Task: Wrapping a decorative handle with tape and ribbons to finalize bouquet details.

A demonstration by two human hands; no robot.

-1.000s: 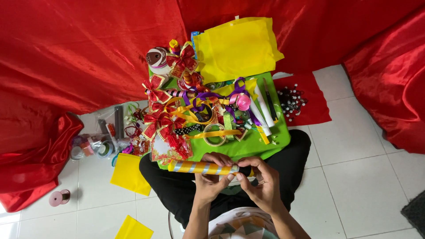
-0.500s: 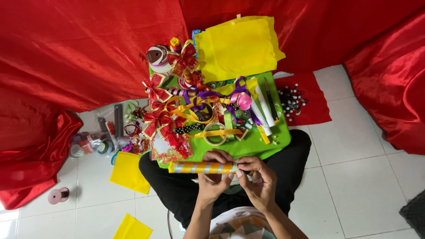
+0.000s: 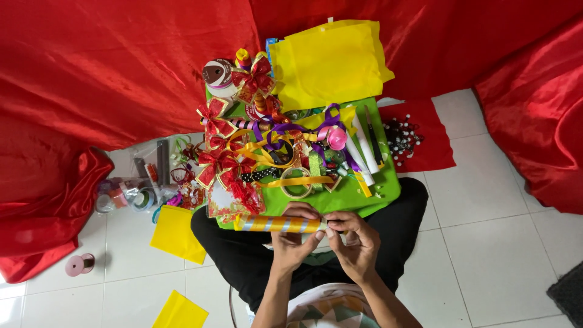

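Compared with half a second before, we saw little change: the striped tube (image 3: pixel 280 224) lay the same way, level along the near edge of the green board (image 3: pixel 364 197), and both hands stayed at its right end. The left hand (image 3: pixel 296 240) was closed around the tube, thumb under it and fingers curled over the top. The right hand (image 3: pixel 354 238) pinched the tube's right tip between its fingertips, wrist bent inward. Both forearms rose from the lap and met at the tube. Red bows (image 3: pixel 220 165) and a tape ring (image 3: pixel 296 182) lay just beyond, with yellow fabric (image 3: pixel 328 61) farther off
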